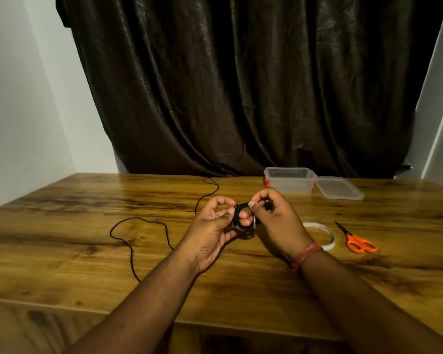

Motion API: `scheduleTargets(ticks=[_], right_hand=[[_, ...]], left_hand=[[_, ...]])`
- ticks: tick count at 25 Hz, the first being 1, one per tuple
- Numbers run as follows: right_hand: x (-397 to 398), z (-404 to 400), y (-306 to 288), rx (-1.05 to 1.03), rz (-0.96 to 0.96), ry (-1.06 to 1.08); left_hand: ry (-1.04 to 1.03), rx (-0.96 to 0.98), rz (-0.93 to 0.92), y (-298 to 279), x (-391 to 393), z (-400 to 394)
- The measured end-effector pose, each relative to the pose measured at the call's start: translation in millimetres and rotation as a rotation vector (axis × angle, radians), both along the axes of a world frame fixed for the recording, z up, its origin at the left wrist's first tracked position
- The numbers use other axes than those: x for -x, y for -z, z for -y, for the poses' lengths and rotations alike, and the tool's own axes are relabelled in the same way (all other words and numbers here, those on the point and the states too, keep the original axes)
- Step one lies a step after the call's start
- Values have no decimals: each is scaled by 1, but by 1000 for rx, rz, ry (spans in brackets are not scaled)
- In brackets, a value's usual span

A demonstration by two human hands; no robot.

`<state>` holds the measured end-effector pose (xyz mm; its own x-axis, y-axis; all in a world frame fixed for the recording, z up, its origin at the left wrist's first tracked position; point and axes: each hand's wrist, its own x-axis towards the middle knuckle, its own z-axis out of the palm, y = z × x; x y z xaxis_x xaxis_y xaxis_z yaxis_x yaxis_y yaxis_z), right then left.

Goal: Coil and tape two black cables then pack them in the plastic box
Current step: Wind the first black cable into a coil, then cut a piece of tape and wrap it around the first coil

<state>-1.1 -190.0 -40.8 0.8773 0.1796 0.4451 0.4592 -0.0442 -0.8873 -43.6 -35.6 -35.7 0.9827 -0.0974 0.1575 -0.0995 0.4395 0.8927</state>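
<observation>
Step in hand: taping the first coiled cable (242,216), held above the table (87,251) between both hands. My left hand (215,226) pinches the coil; my right hand (274,221) pinches its other side, apparently pressing tape. Second cable (143,233) lies loose at left. Next: coil it. Plastic box (289,180) waits open behind.

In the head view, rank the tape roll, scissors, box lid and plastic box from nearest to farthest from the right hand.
From the right hand:
1. Tape roll, on the table just to its right, partly behind the wrist.
2. Plastic box, behind the hand near the curtain.
3. Scissors, right of the tape, and box lid, right of the box: too close to call.
</observation>
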Motion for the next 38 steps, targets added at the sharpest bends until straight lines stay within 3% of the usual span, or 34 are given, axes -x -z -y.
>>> scheduleTargets(ticks=[13,16,18,21,25,27,33,35,38], right_hand=[[-2,3,1,-27,-83,-106],[-2,9,-4,-91,-118,-12],[-3,20,-10,92,2,215],[-5,46,-14,640,190,509],[-4,66,-16,1165,-41,480],[-2,65,-18,1259,-109,406],[2,46,-15,1181,-21,205],[1,37,-8,1068,55,192],[1,25,-5,782,133,169]], left_hand=[[-27,88,-2,3,-4,-4],[-61,117,-1,5,-7,-8],[-82,94,-7,6,-6,-9],[-106,48,-1,6,-6,-10],[-151,10,12,5,-6,-10],[-175,8,14,4,-6,-9],[-244,18,14,4,-10,-9],[-299,-12,0,5,-13,-9],[-383,-255,-6,11,-12,-5]])
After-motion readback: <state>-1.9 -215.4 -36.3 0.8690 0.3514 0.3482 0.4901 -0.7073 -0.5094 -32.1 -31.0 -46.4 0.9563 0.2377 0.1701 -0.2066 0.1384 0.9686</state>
